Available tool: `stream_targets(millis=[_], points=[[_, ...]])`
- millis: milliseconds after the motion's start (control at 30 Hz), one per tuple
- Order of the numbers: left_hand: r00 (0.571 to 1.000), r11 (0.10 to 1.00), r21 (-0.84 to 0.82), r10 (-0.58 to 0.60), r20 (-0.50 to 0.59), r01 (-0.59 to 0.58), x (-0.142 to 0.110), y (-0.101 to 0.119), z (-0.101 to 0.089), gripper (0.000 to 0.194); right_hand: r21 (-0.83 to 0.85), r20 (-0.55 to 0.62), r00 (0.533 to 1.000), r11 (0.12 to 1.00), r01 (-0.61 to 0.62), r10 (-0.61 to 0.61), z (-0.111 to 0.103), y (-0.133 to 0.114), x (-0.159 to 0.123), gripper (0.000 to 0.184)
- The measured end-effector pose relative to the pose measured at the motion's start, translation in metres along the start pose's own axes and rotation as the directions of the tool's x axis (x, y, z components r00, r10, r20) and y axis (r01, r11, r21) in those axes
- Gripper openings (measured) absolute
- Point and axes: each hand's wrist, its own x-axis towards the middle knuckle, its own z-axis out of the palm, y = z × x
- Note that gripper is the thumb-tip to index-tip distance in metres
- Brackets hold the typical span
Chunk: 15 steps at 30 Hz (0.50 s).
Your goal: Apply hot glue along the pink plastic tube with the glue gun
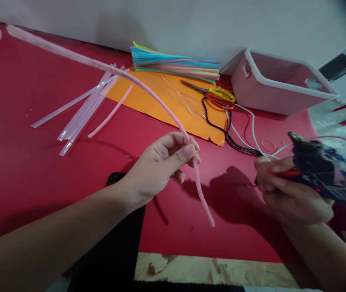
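Observation:
Between the thumb and fingers of my left hand (167,162) is a long pink pipe cleaner (148,91). One end arcs up to the far left; the short end hangs down over the red table. My right hand (291,190) grips a dark hot glue gun (327,170) with a red trigger, its nozzle pointing up and left, apart from the pipe cleaner. A small red light glows on its body. A short pink pipe cleaner piece (110,111) lies left of my left hand, beside several translucent glue sticks (84,105).
An orange envelope (173,101) carries scissors (212,93) and a bundle of coloured pipe cleaners (176,63) along its back edge. A pink bin (267,93) stands at the back right. Black and white cords (253,121) run toward the glue gun. A black phone-like object (115,243) lies under my left forearm.

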Motion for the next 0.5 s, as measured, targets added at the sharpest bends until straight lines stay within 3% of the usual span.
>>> stream_targets(millis=[300, 500], points=[[1.0, 0.999, -0.054, -0.003, -0.01, 0.002, -0.0017, 0.0011, 0.001, 0.029, 0.011, -0.1, 0.994, 0.999, -0.04, 0.041, 0.0088, 0.0056, -0.0034, 0.013], [0.999, 0.997, -0.076, -0.032, -0.014, 0.031, -0.002, 0.0015, 0.0005, 0.03, -0.079, -0.028, 0.999, 0.996, -0.028, 0.025, 0.0042, 0.0071, -0.0031, 0.019]])
